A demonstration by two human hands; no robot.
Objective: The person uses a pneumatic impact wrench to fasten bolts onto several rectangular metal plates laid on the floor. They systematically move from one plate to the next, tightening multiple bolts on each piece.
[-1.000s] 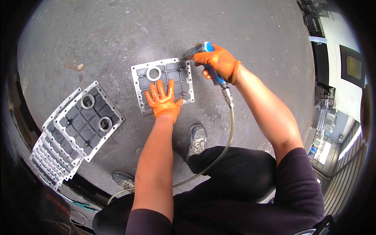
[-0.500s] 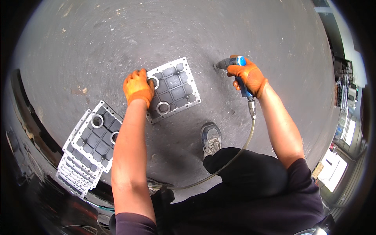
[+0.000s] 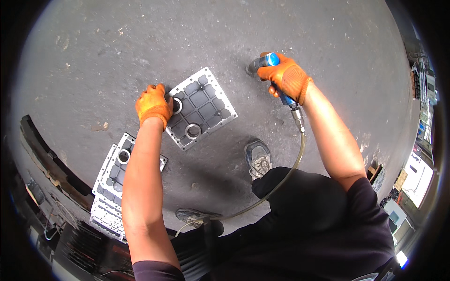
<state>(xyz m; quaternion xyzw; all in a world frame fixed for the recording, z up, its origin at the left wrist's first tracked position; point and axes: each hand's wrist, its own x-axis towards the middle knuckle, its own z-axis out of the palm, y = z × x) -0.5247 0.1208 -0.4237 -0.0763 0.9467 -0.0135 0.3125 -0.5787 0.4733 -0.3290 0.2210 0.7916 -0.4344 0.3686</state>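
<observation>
A square, silver-rimmed metal cover plate has a grid of ribs, two round ring openings and small holes along its border. My left hand, in an orange glove, grips its left edge beside one ring, with the thumb near that ring; the fingers partly hide the edge. My right hand, gloved in orange too, is wrapped round a blue and black pistol-grip air tool. The tool's dark nose points left, apart from the plate. From its handle a clear air hose curves down past my knee.
Similar cover plates are stacked at the lower left, partly behind my left forearm. A dark curved strip lies farther left. My shoe stands on the grey floor below the plate. Shelving and boxes line the far right.
The view has shifted. In the picture, the plate and my left hand sit farther left, the plate at a steeper slant. My right hand and the air tool have moved up and left.
</observation>
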